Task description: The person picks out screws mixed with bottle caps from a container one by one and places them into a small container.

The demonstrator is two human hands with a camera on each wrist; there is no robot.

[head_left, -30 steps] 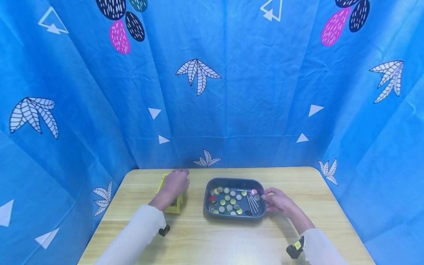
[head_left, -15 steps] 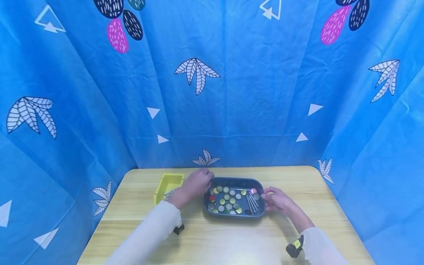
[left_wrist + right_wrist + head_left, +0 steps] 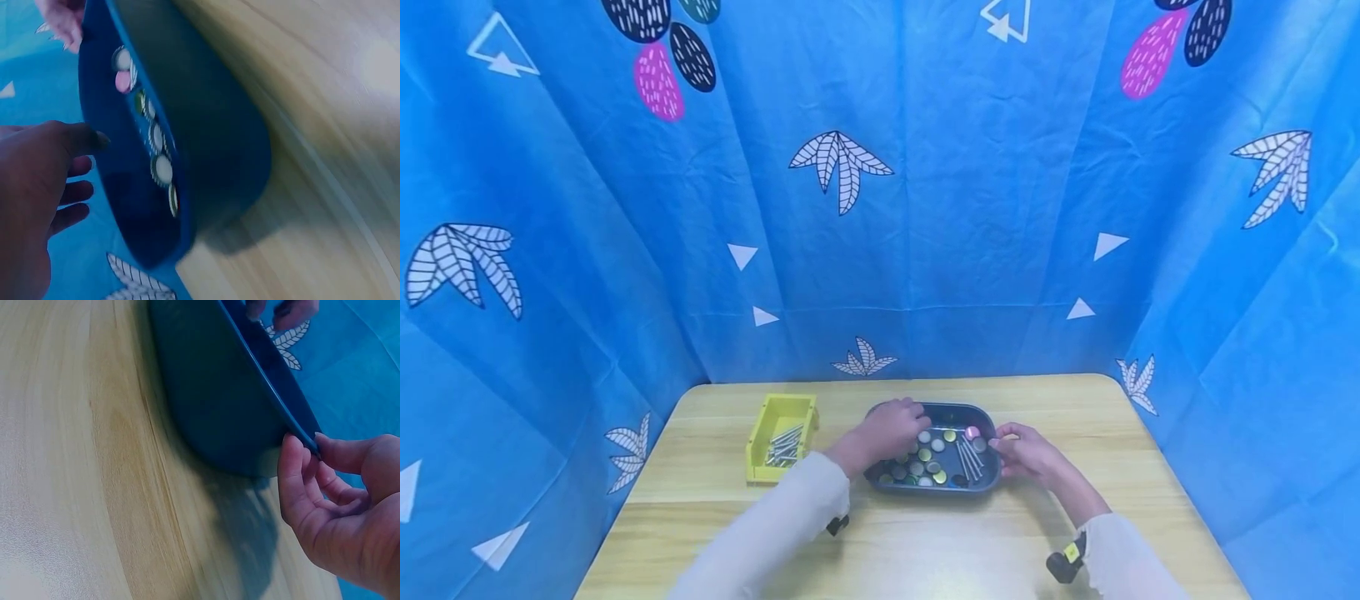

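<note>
A dark blue tray (image 3: 955, 411) stands on the table, holding several bottle caps (image 3: 162, 170) and a few silvery nails (image 3: 971, 460). My left hand (image 3: 891, 429) hovers over the tray's left part and hides some caps. In the left wrist view its thumb and fingers are apart, with nothing seen between them. At the opposite end, my right hand (image 3: 350, 506) pinches the tray's rim between thumb and fingers. To the left is a yellow bin (image 3: 765, 477) with several silvery nails (image 3: 785, 443) inside.
The wooden table (image 3: 925, 550) reaches back to a blue patterned curtain (image 3: 970, 250), which also closes off both sides. Bare wood lies between the bin and the tray and in front of both.
My left hand has moved right, from above the yellow bin to over the tray, uncovering the nails in the bin. My right hand stays at the tray's rim.
</note>
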